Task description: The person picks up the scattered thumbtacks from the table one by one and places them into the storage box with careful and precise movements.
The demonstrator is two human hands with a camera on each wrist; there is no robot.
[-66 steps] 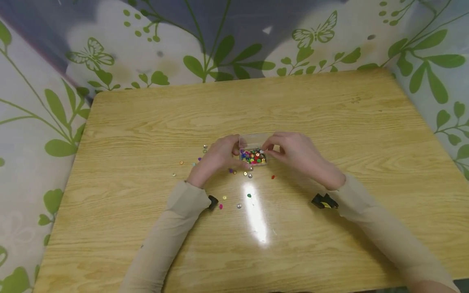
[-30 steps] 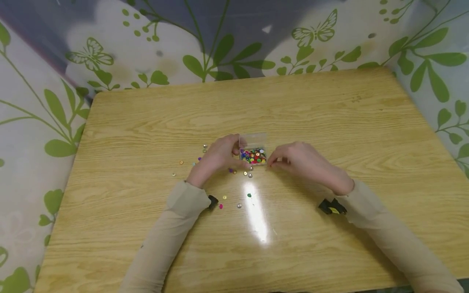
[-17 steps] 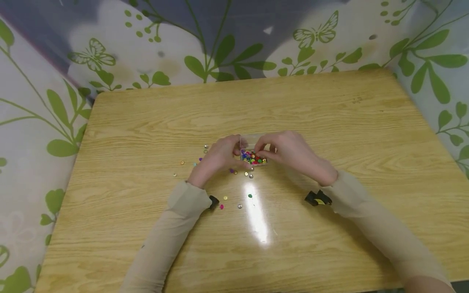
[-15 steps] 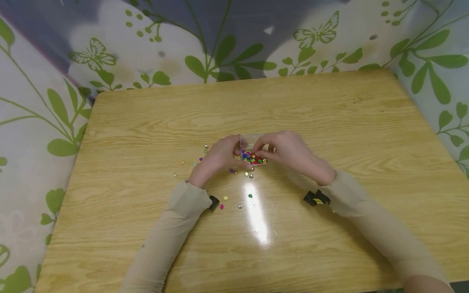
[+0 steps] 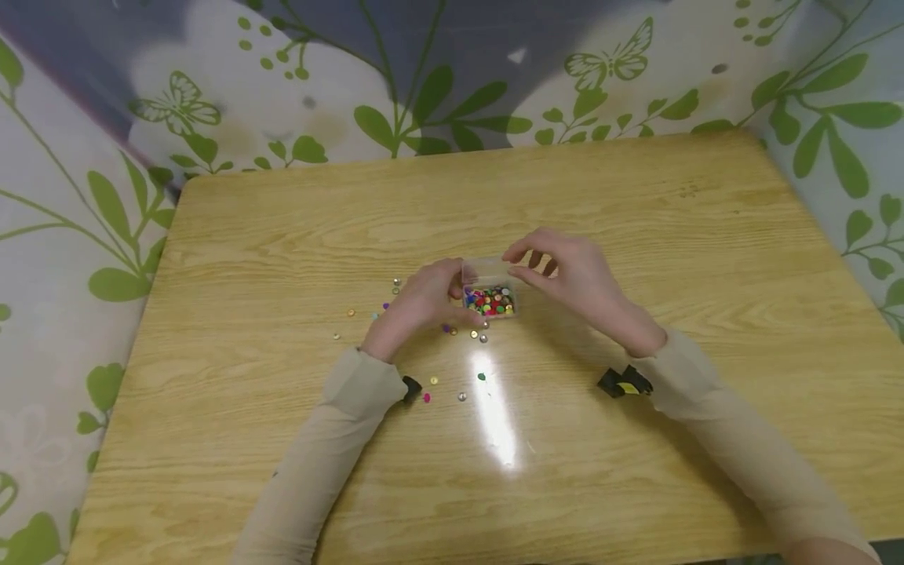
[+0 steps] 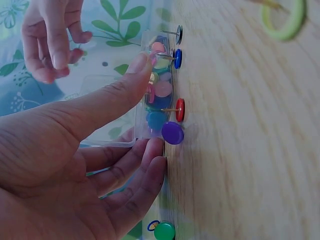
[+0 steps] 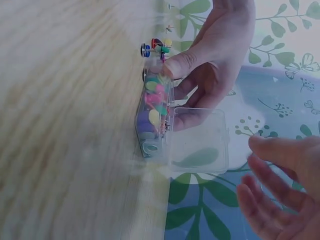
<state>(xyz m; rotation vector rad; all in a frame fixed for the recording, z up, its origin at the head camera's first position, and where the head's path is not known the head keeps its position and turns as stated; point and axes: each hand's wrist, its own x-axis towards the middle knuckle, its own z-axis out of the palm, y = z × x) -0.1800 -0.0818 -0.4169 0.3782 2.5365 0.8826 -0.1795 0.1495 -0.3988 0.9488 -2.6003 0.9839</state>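
Note:
A small clear plastic box (image 7: pixel 150 148) stands on the table, full of multicoloured thumbtacks (image 5: pixel 487 300). Its hinged lid (image 5: pixel 489 271) is raised at the back. My left hand (image 5: pixel 424 294) grips the box's left end, thumb at the front and fingers behind, as the left wrist view also shows. Beside the lid, at the back right of the box, my right hand (image 5: pixel 575 271) hovers with fingers parted and loosely bent; nothing shows between them. Loose thumbtacks lie before the box, among them a purple one (image 6: pixel 173 133) and a red one (image 6: pixel 180 110).
More thumbtacks are scattered to the left and front: an orange one (image 5: pixel 351 312), a yellow one (image 5: pixel 434 380), a pink one (image 5: pixel 427 398), a green one (image 5: pixel 482 377) and a silver one (image 5: pixel 462 396). The wooden table (image 5: pixel 636 471) meets a leaf-patterned wall covering (image 5: pixel 438 110).
My right hand picked up the red thumbtack from right of the box, moved over the box, then lifted away to the back right with parted fingers. The left hand stayed on the box.

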